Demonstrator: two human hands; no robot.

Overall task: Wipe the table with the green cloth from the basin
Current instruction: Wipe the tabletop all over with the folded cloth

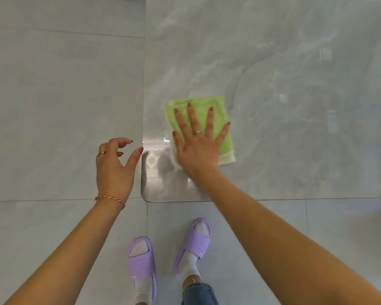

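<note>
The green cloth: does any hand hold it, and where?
Not gripped: the right hand lies flat, fingers spread, pressing the green cloth near its middle. The left hand holds nothing.

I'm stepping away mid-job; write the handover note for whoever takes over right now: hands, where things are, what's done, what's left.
Right hand: flat, fingers spread, pressing the folded light-green terry cloth onto the glossy grey marble-look table, near its left edge by the near corner.
Left hand: empty, fingers loosely curled, just off the table's left edge; thumb tip at the edge.
Done: cloth is on the table; a wet-looking sheen shows at the near-left corner beside it.
Left: most of the tabletop, ahead and to the right, shows no clear wipe marks; likely still to wipe.
The basin is not clearly in view.
</note>
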